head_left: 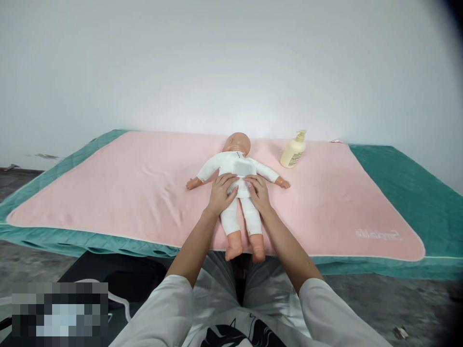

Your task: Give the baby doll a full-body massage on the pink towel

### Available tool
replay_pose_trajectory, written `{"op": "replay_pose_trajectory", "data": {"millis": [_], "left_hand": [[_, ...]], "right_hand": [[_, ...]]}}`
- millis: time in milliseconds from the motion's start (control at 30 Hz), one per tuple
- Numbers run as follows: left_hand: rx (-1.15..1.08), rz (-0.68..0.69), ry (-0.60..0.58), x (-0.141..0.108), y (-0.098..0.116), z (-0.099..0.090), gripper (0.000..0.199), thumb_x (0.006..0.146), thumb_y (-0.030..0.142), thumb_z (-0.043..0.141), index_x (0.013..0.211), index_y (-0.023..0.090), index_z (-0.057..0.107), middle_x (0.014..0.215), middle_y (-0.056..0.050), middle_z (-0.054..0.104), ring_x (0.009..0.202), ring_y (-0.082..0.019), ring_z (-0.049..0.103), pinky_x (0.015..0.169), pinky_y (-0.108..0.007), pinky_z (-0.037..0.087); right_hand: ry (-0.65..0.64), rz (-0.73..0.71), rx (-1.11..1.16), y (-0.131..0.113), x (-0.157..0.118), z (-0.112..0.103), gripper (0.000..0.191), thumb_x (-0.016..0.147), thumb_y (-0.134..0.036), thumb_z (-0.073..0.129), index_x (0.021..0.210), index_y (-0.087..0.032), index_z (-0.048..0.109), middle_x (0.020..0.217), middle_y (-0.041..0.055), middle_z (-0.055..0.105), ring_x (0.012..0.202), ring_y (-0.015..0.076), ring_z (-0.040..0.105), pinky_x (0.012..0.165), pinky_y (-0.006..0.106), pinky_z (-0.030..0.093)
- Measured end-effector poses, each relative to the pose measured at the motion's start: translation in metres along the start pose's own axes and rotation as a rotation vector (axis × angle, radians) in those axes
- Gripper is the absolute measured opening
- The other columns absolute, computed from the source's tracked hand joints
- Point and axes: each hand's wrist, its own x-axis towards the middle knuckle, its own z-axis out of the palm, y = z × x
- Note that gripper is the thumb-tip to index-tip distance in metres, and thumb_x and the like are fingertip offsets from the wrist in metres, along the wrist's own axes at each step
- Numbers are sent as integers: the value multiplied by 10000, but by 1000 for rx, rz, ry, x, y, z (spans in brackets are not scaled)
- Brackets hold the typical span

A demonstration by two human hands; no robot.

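A baby doll (235, 164) in a white suit lies on a pink mat (144, 193), its head toward the wall, arms spread and feet at the near edge. My left hand (221, 193) lies on the left side of the doll's lower torso, fingers spread. On the right side of the same torso rests my right hand (259, 193), fingers extended too. A grey rectangular patch (243, 168) shows on the doll's back or chest, just beyond my fingertips; which side is up is unclear. Neither hand grips anything.
A pale yellow pump bottle (293, 151) leans on the mat beyond the doll's right-hand arm. The mat covers a green padded surface (398, 188) against a white wall. Below, at the near left, are a black object (126, 274) and a white cable (121, 301).
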Motion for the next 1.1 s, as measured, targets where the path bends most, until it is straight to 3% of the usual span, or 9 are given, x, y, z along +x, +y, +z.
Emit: {"op": "replay_pose_trajectory", "data": {"millis": [167, 433, 567, 700, 800, 933, 1100], "left_hand": [[6, -36, -33, 6, 0, -1, 276, 937, 291, 500, 1142, 190, 653, 1161, -76, 688, 1157, -227, 583, 1023, -423, 437], [50, -77, -88, 22, 2, -4, 243, 931, 359, 530, 955, 187, 700, 977, -54, 732, 994, -239, 634, 937, -416, 458], [97, -82, -180, 45, -2, -7, 394, 944, 443, 483, 692, 196, 659, 731, -44, 694, 765, -215, 630, 759, -373, 472], [134, -96, -163, 62, -7, -4, 514, 959, 489, 427, 563, 200, 581, 591, -39, 609, 611, -180, 554, 614, -332, 426], [104, -47, -60, 61, -11, 1, 453, 969, 440, 428, 640, 199, 624, 678, -51, 634, 711, -193, 585, 703, -354, 470], [40, -6, 53, 50, -16, 5, 326, 967, 382, 454, 880, 197, 707, 966, -85, 697, 949, -212, 628, 882, -400, 506], [70, -8, 21, 46, -20, 8, 264, 949, 306, 504, 1067, 210, 720, 1207, -74, 700, 1220, -244, 590, 1042, -473, 464]], "right_hand": [[-24, 31, -35, 3, 9, 3, 397, 1003, -418, 364, 1057, -230, 710, 1022, 75, 692, 1031, 228, 598, 975, 437, 446], [-55, 56, -17, 13, 22, 3, 451, 972, -488, 421, 793, -209, 728, 766, 52, 685, 795, 209, 614, 822, 398, 482], [-90, 110, 92, 19, 36, 1, 500, 938, -538, 466, 620, -210, 670, 638, 28, 654, 668, 188, 596, 716, 364, 496], [-22, 203, 277, 22, 47, 1, 451, 914, -540, 513, 651, -213, 679, 691, 30, 694, 716, 204, 647, 721, 367, 532], [57, 147, 252, 24, 50, 1, 424, 930, -527, 496, 740, -224, 724, 771, 43, 701, 815, 217, 647, 808, 402, 536], [32, 32, 136, 27, 49, 2, 385, 959, -497, 458, 957, -259, 761, 1011, 63, 715, 1050, 237, 617, 993, 463, 477], [-30, -13, 98, 31, 48, 5, 385, 985, -471, 418, 1128, -282, 721, 1215, 54, 690, 1206, 221, 577, 1099, 473, 422]]}}
